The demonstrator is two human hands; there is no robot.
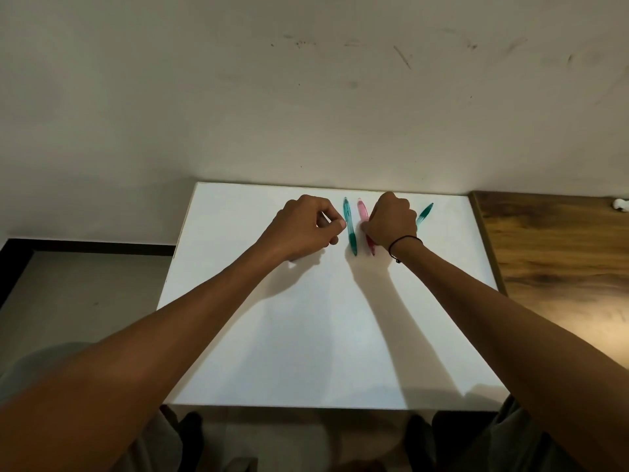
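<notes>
Three pens lie near the far edge of a white tabletop (323, 335). A teal pen (350, 229) and a pink pen (363, 209) lie side by side, pointing away from me. My left hand (303, 229) is curled just left of the teal pen, and its index fingertip touches the barrel. My right hand (389, 223), with a black cord at the wrist, is curled over the lower half of the pink pen and pinches it. A second teal pen (425, 214) sticks out at an angle behind my right hand, its lower end hidden.
A scuffed wall rises directly behind the white tabletop. A wooden surface (558, 253) adjoins it on the right, with a small white object (621, 203) at its far edge. Floor shows at the left, and my legs below the near edge.
</notes>
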